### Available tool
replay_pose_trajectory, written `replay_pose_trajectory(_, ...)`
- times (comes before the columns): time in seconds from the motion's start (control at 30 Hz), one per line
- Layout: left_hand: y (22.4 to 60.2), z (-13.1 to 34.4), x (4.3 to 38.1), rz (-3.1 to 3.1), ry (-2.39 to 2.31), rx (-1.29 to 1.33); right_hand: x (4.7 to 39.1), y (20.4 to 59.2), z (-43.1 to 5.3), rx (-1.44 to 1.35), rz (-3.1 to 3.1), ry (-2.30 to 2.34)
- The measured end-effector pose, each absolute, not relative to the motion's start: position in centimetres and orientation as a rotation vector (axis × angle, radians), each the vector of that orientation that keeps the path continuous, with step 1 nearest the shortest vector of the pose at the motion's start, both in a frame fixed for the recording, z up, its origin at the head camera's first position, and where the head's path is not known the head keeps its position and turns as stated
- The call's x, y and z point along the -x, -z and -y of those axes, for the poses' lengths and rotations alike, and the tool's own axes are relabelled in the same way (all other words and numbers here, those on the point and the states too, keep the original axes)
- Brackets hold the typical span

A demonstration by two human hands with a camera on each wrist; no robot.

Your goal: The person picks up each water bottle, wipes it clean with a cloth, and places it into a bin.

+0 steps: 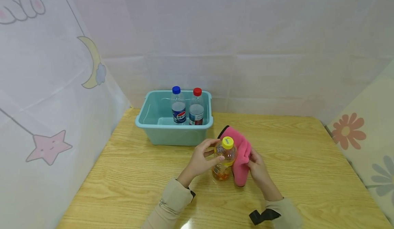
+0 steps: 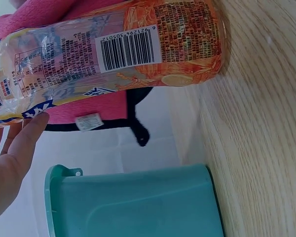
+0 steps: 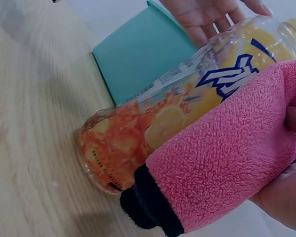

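A clear plastic drink bottle (image 1: 222, 170) with a yellow cap and orange lemon-printed label stands upright on the table. My left hand (image 1: 200, 160) holds its upper part from the left, thumb in front and fingers behind. On the bottle's right side is a pink fleecy cloth (image 1: 240, 176) with black edging, pinched in my right hand (image 1: 259, 170). Up close in the right wrist view, the folded cloth (image 3: 227, 153) lies along the label, covering part of it. The left wrist view shows the bottle's barcode side (image 2: 128, 49) and a white tag on the cloth.
Behind the bottle, to its left, sits a teal plastic basin (image 1: 175, 135). Inside it stand a blue-capped bottle (image 1: 179, 107) and a red-capped bottle (image 1: 196, 111). The wooden table (image 1: 123, 174) reaches to a pale cloth backdrop (image 1: 277, 85).
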State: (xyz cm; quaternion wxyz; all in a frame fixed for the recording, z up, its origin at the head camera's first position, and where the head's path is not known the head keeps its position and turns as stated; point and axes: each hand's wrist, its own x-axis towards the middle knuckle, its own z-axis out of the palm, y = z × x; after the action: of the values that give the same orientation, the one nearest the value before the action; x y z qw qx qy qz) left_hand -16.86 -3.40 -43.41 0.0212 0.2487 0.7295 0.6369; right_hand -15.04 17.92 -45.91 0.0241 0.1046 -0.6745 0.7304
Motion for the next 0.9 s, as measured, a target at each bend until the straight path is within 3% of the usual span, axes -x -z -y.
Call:
replay_pose_trajectory(0.2, 43.5, 3.4, 16.9, -2.278, -1.975, -0.772, 15.2, 46.7, -17.9, -0.224, 2.269, -2.239)
replay_pose_trajectory(0.47, 43.6, 3.3, 16.8, -2.282, -1.967, -0.784, 15.2, 48.2, -18.2, -0.388, 2.246, -2.206)
replay_pose_trajectory(0.7, 43.7, 3.2, 16.8, -2.276, -1.969, -0.783, 14.7, 47.4, -18.5, -0.144, 2.332, -2.109)
replay_pose_trajectory(0.9, 43.0, 3.3, 16.6, -2.259, -1.945, -0.744, 13.7, 46.7, -19.9, -0.252, 2.356, -2.007)
